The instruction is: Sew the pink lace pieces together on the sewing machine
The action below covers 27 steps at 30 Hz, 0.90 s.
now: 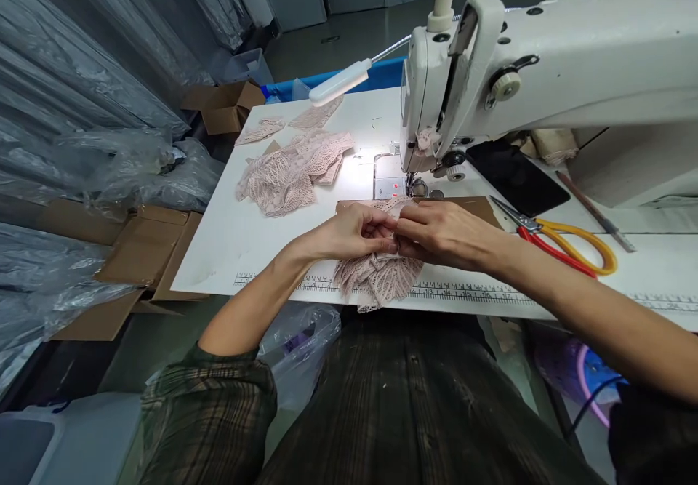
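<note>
Close together in front of the sewing machine's needle, my left hand [357, 232] and my right hand [436, 232] pinch a piece of pink lace fabric [379, 278]. Its lower part hangs in folds over the table's front edge. The fingertips of both hands nearly meet, and they hide the gripped part of the lace. Just beyond them stands the presser foot [410, 183] of the white sewing machine [545, 63]. A heap of similar pink lace [297, 172] lies on the table to the left.
Scissors [567, 241] with orange and red handles lie right of my right hand, near a black phone [518, 176]. A printed ruler strip [469, 292] runs along the front edge of the white table [212, 252]. Cardboard boxes [147, 245] stand at the left.
</note>
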{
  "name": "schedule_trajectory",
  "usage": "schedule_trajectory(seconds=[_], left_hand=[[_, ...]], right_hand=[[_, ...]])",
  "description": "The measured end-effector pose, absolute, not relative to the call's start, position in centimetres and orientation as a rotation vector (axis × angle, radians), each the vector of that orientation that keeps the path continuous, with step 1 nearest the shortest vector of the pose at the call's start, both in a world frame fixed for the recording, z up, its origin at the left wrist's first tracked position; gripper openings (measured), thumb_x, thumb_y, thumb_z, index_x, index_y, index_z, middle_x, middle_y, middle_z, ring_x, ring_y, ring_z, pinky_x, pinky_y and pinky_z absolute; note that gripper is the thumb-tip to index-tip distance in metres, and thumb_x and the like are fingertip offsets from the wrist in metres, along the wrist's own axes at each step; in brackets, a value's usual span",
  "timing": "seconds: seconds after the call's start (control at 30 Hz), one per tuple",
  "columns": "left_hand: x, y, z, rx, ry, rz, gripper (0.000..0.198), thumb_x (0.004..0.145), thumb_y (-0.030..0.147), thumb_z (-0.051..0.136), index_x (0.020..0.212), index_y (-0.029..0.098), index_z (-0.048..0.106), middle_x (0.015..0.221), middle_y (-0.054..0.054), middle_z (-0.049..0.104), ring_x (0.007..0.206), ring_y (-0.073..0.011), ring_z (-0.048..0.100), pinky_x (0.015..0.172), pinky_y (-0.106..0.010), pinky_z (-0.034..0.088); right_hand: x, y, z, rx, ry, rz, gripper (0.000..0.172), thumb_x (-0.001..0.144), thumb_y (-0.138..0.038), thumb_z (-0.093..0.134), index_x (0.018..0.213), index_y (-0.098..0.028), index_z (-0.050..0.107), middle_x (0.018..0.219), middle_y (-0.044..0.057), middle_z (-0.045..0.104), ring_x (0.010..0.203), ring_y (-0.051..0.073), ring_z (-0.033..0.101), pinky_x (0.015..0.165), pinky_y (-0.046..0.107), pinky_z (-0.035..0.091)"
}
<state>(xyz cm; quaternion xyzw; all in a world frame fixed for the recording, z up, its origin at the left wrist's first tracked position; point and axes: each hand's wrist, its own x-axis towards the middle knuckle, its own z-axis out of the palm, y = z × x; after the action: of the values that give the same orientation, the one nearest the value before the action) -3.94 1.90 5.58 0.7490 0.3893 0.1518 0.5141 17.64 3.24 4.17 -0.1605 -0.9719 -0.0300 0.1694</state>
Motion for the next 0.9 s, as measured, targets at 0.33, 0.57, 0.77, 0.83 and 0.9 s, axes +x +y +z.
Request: schedule_trajectory(seconds=[0.33, 0.57, 0.77, 0.83, 0.9], left_hand=[[-3.5, 1.7, 1.8, 2.266, 0.967, 0.745, 0.011, 0.090, 0.022, 0.064, 0.082, 0.015, 0.068, 0.069, 0.000, 0.061, 0.065, -0.0122, 0.053, 0.068, -0.026, 0.043], [-3.4, 1.2, 0.1, 2.120, 0.935, 1.013, 0.019, 0.086, 0.032, 0.074, 0.084, 0.013, 0.072, 0.070, -0.001, 0.067, 0.055, -0.0082, 0.049, 0.052, -0.021, 0.038], [-3.0, 1.0, -0.5, 2.128, 0.958, 1.171, 0.032, 0.086, 0.044, 0.075, 0.082, 0.013, 0.071, 0.068, -0.001, 0.067, 0.051, -0.0071, 0.048, 0.046, -0.020, 0.037], [-2.8, 0.9, -0.5, 2.198, 0.944, 1.211, 0.030, 0.087, 0.043, 0.075, 0.083, 0.013, 0.071, 0.068, -0.001, 0.067, 0.052, -0.0072, 0.049, 0.047, -0.020, 0.039], [-2.6, 0.9, -0.6, 2.298, 0.908, 1.276, 0.027, 0.088, 0.040, 0.075, 0.084, 0.013, 0.071, 0.069, -0.001, 0.067, 0.054, -0.0080, 0.053, 0.049, -0.021, 0.042]], right_hand=[[17.7, 2.8, 1.1, -0.797, -2.199, 0.640, 0.023, 0.087, -0.036, 0.064, 0.074, -0.018, 0.057, 0.066, -0.001, 0.057, 0.057, 0.009, 0.045, 0.057, 0.024, 0.033], [19.4, 1.8, 2.2, -0.856, -2.222, 0.585, 0.015, 0.091, -0.030, 0.058, 0.092, -0.019, 0.067, 0.082, 0.003, 0.069, 0.068, 0.012, 0.060, 0.066, 0.026, 0.047], [29.4, -2.1, 3.1, -1.449, -2.187, -0.030, 0.036, 0.096, -0.044, 0.050, 0.113, -0.018, 0.066, 0.101, 0.012, 0.071, 0.082, 0.023, 0.067, 0.068, 0.036, 0.051], [32.6, -3.5, 2.3, -1.692, -2.170, -0.167, 0.052, 0.097, -0.059, 0.039, 0.115, -0.020, 0.066, 0.100, 0.014, 0.069, 0.076, 0.026, 0.066, 0.061, 0.038, 0.048], [34.7, -4.4, 1.2, -1.755, -2.241, -0.190, 0.066, 0.097, -0.067, 0.025, 0.113, -0.019, 0.067, 0.086, 0.014, 0.065, 0.068, 0.027, 0.064, 0.058, 0.040, 0.048]])
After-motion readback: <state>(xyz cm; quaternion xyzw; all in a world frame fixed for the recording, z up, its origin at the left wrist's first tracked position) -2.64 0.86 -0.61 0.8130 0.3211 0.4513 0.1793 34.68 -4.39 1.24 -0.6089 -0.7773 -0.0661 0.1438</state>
